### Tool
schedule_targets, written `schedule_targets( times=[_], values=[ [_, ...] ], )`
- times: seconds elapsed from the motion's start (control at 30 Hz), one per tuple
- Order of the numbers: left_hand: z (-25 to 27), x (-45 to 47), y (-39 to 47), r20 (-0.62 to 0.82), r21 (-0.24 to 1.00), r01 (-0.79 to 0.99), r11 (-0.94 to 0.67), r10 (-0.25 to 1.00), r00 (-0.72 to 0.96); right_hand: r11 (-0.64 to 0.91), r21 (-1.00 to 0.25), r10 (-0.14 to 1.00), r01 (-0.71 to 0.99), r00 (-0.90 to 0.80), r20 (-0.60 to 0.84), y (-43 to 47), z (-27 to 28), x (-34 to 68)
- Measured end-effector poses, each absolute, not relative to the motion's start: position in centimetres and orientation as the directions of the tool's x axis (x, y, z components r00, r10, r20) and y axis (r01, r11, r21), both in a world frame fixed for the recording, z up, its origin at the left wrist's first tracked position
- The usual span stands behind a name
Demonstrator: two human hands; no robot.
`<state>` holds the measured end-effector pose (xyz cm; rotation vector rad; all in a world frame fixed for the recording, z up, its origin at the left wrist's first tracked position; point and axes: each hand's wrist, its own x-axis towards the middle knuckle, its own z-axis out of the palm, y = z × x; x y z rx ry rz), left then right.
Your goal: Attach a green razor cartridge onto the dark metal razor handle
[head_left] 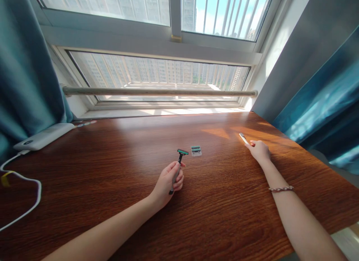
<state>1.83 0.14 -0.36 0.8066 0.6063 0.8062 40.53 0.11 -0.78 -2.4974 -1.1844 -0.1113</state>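
My left hand [171,178] is closed around the grey and black handle of a razor [179,159], with the green-striped head pointing up and away from me. Just right of that head, a small clear case of razor cartridges [196,150] lies on the wooden table [112,193]. Farther right, my right hand [260,150] grips a slim white stick-like tool [243,137] near the tabletop. The tool's far end points away to the left; its near part is hidden in my fingers. A braided bracelet [281,188] circles my right wrist.
At the left edge a white power bank [45,136] rests by the curtain [25,66], a white cable [39,193] looping down from it. Beyond the table are the window and a horizontal rail [159,91]. Another blue curtain [322,100] hangs right.
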Motion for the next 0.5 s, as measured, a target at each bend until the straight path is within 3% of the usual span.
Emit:
schedule_targets(
  times=[0.1, 0.3, 0.5],
  values=[
    [-0.5, 1.9, 0.2, -0.149, 0.815, -0.397, 0.422, 0.815, 0.56, -0.498, -0.335, 0.756, 0.8, 0.589, 0.285, 0.4, 0.3, 37.5],
    [-0.9, 2.0, 0.3, -0.115, 0.831, -0.425, 0.361, 0.857, 0.502, -0.176, -0.392, 0.915, 0.903, 0.297, 0.274, 1.3, -0.4, 23.9],
    [-0.6, 3.2, 1.2, -0.097, 0.921, -0.347, 0.177, 0.967, 0.236, -0.144, -0.359, 0.919, 0.922, 0.259, 0.297, 2.7, -1.1, 16.6]
  ],
)
